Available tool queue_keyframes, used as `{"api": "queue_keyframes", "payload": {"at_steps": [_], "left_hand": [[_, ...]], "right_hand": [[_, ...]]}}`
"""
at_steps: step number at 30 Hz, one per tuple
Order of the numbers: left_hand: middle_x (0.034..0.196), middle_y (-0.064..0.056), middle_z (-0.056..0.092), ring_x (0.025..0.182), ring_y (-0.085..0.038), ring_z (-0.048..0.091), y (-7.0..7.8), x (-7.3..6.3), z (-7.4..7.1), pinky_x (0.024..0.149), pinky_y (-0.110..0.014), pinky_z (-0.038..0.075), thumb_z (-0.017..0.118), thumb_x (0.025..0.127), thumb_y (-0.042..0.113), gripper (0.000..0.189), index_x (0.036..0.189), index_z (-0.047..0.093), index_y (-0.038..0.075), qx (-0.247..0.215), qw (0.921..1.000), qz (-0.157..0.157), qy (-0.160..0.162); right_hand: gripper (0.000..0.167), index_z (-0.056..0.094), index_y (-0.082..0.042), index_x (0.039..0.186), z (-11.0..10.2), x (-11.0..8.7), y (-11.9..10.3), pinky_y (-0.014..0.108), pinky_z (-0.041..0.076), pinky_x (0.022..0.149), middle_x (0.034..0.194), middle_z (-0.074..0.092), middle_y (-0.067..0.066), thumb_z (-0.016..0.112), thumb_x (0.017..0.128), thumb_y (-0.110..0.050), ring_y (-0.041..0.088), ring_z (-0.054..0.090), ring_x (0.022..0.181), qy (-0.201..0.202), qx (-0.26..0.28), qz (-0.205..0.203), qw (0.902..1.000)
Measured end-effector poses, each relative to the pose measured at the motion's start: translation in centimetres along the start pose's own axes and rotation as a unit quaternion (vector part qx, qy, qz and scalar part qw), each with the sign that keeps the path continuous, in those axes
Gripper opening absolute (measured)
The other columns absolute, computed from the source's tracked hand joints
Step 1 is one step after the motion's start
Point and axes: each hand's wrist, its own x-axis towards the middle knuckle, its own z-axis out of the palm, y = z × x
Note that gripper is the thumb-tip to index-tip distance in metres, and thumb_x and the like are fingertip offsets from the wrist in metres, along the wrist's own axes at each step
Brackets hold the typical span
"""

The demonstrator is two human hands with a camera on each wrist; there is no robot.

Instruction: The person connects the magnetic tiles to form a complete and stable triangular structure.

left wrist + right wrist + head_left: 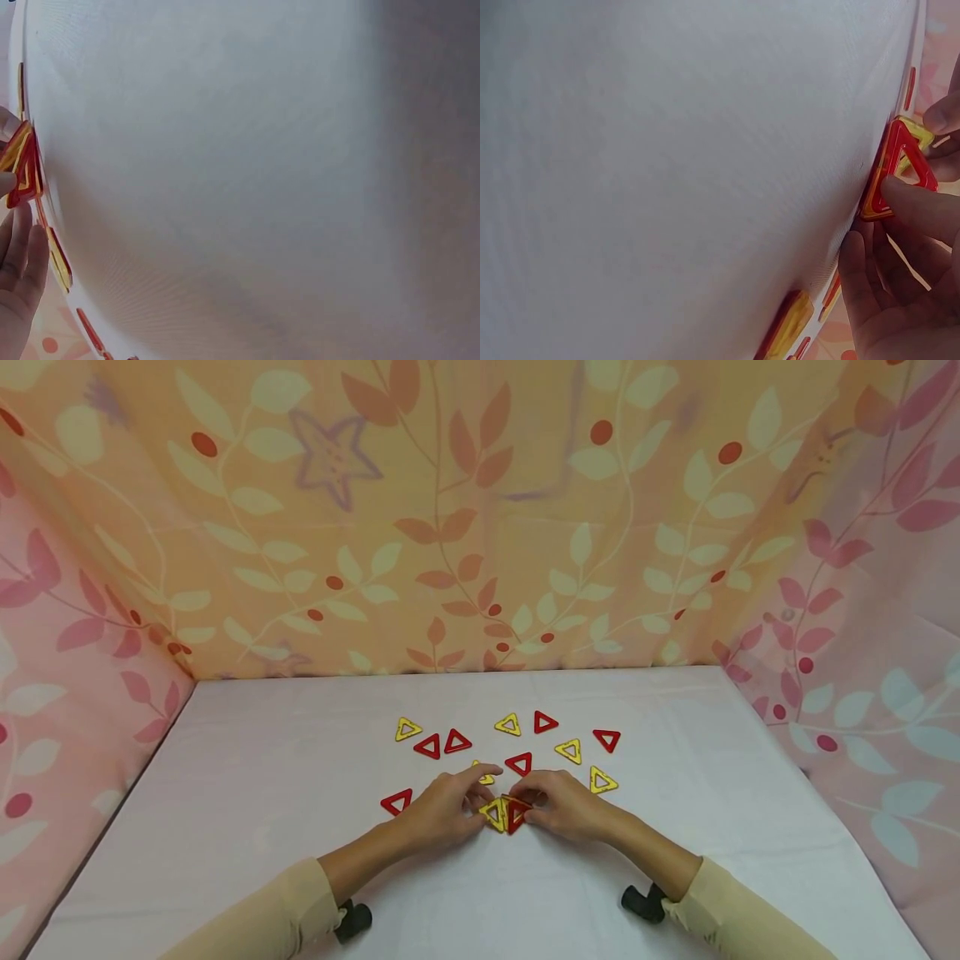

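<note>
Pinching triangles edge to edge in the head view, the left hand [442,807] holds a yellow triangle [490,808], index finger lifted apart, and the right hand [566,806] a red triangle [513,827]. Loose triangles [450,751] lie beyond the hands; white surface [187,827] extends outward past both.

We see a glossy yellow plastic triangle with an open centre [502,817] touching a glossy red plastic triangle [512,822], also open-centred, on its right. Both tilt, raised from lying flat, over the white-covered bench [495,902], each partly hidden.
</note>
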Motion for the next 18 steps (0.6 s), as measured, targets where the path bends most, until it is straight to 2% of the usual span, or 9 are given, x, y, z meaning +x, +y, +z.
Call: {"api": "queue_keyframes", "payload": {"at_steps": [10, 18], "left_hand": [[0.104, 0.000, 0.074, 0.090, -0.009, 0.066, 0.43, 0.07, -0.16, 0.083, -0.028, 0.055, 0.074, 0.087, 0.005, 0.058, 0.140, 0.050, 0.008, -0.010, 0.9998, 0.015, 0.007], [0.105, 0.000, 0.074, 0.091, -0.008, 0.066, 0.62, 0.25, -0.08, 0.082, -0.028, 0.055, 0.076, 0.088, 0.011, 0.058, 0.140, 0.051, 0.010, -0.008, 0.9997, 0.017, 0.012]], "right_hand": [[0.030, 0.068, -0.010, 0.119, 0.03, -0.03, 0.02, 0.032, 0.053, 0.089, 0.109, 0.068, -0.006, 0.073, 0.089, -0.005, 0.010, 0.060, 0.098, 0.000, 0.004, 0.004, 1.0000], [0.029, 0.068, -0.010, 0.117, -0.01, 0.00, -0.01, 0.032, 0.053, 0.089, 0.107, 0.068, -0.007, 0.073, 0.089, -0.005, 0.009, 0.061, 0.096, 0.001, 0.006, -0.002, 1.0000]]}}
